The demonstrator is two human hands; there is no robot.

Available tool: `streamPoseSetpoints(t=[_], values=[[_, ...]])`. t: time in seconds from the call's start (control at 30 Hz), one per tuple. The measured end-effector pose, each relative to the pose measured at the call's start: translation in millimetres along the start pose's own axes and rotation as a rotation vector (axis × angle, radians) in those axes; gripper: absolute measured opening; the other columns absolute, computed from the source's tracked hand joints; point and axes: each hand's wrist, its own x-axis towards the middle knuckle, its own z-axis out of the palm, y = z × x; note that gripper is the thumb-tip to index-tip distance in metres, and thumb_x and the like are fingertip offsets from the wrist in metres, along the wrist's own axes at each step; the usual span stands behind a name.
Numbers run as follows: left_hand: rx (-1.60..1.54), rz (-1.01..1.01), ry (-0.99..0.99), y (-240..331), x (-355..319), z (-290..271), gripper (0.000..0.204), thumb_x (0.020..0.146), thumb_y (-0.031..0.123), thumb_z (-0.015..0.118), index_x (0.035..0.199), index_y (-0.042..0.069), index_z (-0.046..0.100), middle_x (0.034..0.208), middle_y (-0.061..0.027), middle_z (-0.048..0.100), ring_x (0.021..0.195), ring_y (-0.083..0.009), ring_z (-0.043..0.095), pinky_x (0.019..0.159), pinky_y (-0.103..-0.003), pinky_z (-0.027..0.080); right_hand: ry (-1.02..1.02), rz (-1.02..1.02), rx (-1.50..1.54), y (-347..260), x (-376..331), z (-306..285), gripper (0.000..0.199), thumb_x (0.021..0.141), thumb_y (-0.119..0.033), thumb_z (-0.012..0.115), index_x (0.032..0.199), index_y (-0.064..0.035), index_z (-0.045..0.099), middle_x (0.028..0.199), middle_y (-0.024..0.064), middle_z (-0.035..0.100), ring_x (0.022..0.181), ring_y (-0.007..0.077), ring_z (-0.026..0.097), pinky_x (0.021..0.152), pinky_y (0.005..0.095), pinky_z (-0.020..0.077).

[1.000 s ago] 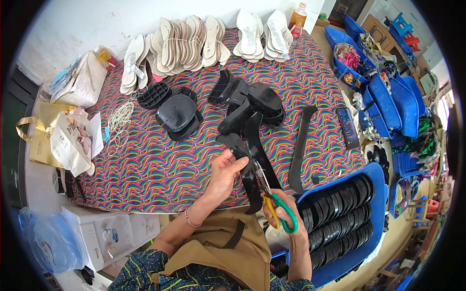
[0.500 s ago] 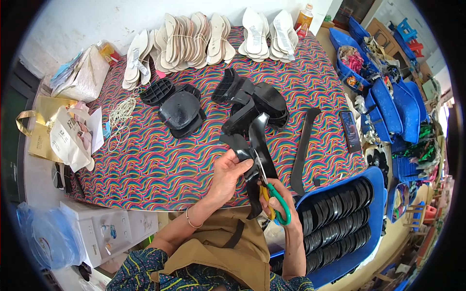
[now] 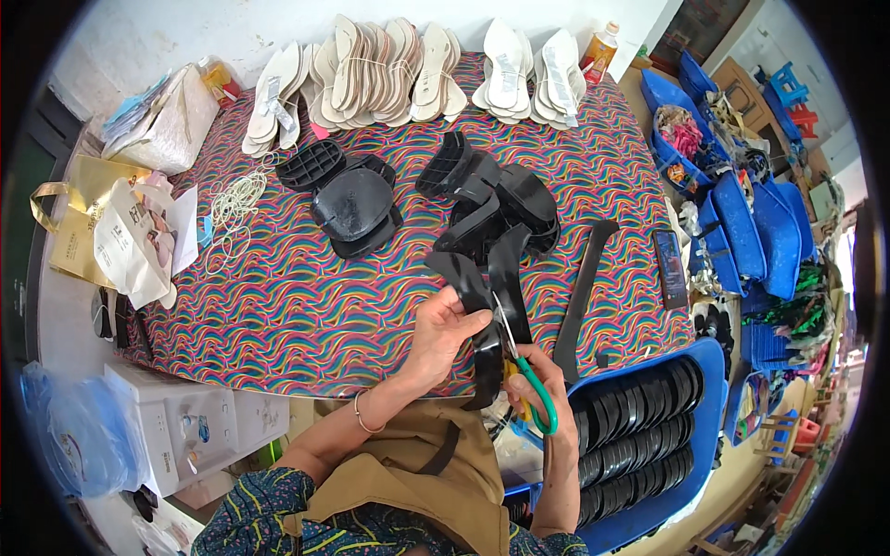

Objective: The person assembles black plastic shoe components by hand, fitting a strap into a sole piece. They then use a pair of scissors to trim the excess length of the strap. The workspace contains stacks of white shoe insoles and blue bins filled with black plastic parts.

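My left hand [image 3: 438, 341] pinches a glossy black strip [image 3: 486, 357] between thumb and fingers, above the near part of the table. The strip's upper end bends away past my fingers, and its lower end hangs down. In my right hand [image 3: 545, 369] are scissors [image 3: 540, 394] with green and yellow handles. Their blades point up and away, lying against the black material just right of my left thumb. A second black length [image 3: 507, 283] stands up beside the blades; whether it joins the held strip I cannot tell. Another long black strip [image 3: 584, 292] lies flat to the right.
Black moulded pieces [image 3: 357, 206] and a heap of black parts [image 3: 528, 199] lie mid-table. Tied bundles of pale insoles [image 3: 366, 79] line the wall. A blue crate [image 3: 712, 371] of black curved pieces sits at the near right. A phone [image 3: 669, 269] lies by the right edge.
The whole view has shifted slightly. Both hands keep their holds on the strip and scissors, and the black lengths by the blades have tilted a little.
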Motion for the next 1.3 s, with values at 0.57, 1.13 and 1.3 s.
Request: streamPoseSetpoints(t=[0.57, 1.13, 1.3], values=[[0.038, -0.034, -0.015, 10, -4, 6, 0.031, 0.088, -0.008, 0.065, 0.116, 0.002, 0.054, 0.104, -0.0079, 0.068, 0.091, -0.0118, 0.067, 0.080, -0.027, 0.056, -0.023, 0.058, -0.008, -8, -3, -8, 0.033, 0.087, -0.002, 0.069, 0.118, -0.0017, 0.060, 0.065, -0.0025, 0.053, 0.048, 0.0028, 0.044, 0.043, 0.0210, 0.0325], [0.052, -0.003, -0.051, 1, 2, -4, 0.036, 0.086, -0.009, 0.065, 0.116, 0.003, 0.049, 0.100, -0.0092, 0.067, 0.088, -0.0143, 0.068, 0.075, -0.029, 0.057, -0.037, 0.056, -0.070, -10, 13, -15, 0.027, 0.087, 0.000, 0.069, 0.114, -0.0028, 0.063, 0.064, -0.0041, 0.056, 0.044, 0.0012, 0.041, 0.039, 0.0205, 0.0267], [-0.005, 0.007, -0.033, 9, 1, 9, 0.036, 0.086, -0.010, 0.063, 0.117, 0.003, 0.050, 0.102, -0.0085, 0.066, 0.088, -0.0145, 0.067, 0.077, -0.029, 0.056, -0.001, -0.002, -0.105, -4, 18, -11, 0.026, 0.087, 0.001, 0.068, 0.112, -0.0033, 0.063, 0.061, -0.0053, 0.053, 0.043, 0.0009, 0.041, 0.039, 0.0210, 0.0267]])
